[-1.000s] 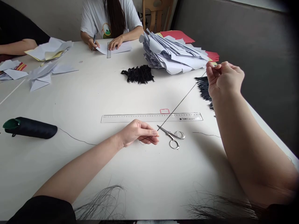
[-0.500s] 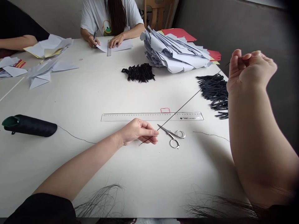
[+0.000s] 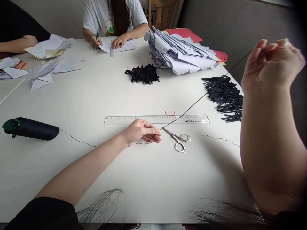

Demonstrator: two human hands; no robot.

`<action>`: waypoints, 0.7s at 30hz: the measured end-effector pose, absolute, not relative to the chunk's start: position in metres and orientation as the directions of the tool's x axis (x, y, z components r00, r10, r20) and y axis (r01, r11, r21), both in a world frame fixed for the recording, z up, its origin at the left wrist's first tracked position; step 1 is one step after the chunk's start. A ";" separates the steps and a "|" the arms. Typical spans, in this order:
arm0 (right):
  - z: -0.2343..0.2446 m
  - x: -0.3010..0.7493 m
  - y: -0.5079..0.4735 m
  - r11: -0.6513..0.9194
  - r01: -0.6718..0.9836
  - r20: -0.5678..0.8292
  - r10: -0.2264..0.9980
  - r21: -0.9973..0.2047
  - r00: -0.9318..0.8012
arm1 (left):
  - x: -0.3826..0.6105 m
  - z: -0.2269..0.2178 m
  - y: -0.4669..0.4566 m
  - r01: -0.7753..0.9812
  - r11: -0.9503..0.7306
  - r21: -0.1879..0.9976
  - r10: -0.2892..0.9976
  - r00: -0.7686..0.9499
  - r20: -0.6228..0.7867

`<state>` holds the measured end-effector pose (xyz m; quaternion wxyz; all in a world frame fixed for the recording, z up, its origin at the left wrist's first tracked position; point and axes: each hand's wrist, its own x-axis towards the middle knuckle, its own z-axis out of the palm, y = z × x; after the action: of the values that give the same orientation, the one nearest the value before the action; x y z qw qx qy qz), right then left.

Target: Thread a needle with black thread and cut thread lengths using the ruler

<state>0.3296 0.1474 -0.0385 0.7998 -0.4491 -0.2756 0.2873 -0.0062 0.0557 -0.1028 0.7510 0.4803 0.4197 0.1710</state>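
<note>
My left hand [image 3: 145, 131] pinches a black thread [image 3: 184, 111] between thumb and fingertips, low over the table in front of the ruler. From there the thread rises to the right, passes by a bundle of black tassels [image 3: 223, 95] and runs up to my right hand [image 3: 273, 65]. That hand is raised at the far right with its fingers curled closed around the thread; the exact grip is hidden. Silver scissors [image 3: 178, 140] lie just right of my left hand. Another thread leads from a black spool [image 3: 35, 129] on the left toward my left hand.
A clear ruler [image 3: 144, 120] and a red paper clip [image 3: 170, 113] lie mid-table. Black tassels [image 3: 144, 74] and a heap of white paper [image 3: 179, 51] sit farther back. Across the table, a person [image 3: 115, 19] holds a pen and a small ruler. Another person's arm [image 3: 19, 43] rests at left.
My right hand has moved up and to the right, with more thread showing beside it. The thread has slackened into a slight curve. My left hand has shifted slightly upward.
</note>
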 end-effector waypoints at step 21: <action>-0.081 0.203 0.088 -0.013 0.198 -0.133 0.783 -0.980 -0.608 | -0.009 -0.103 0.063 -0.083 0.282 0.956 0.873 0.437 -0.219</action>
<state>0.2034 0.0877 -0.0811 0.2411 -0.3715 -0.6599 0.6069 -0.0094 0.0626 -0.1028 0.6918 0.4896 0.4030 0.3454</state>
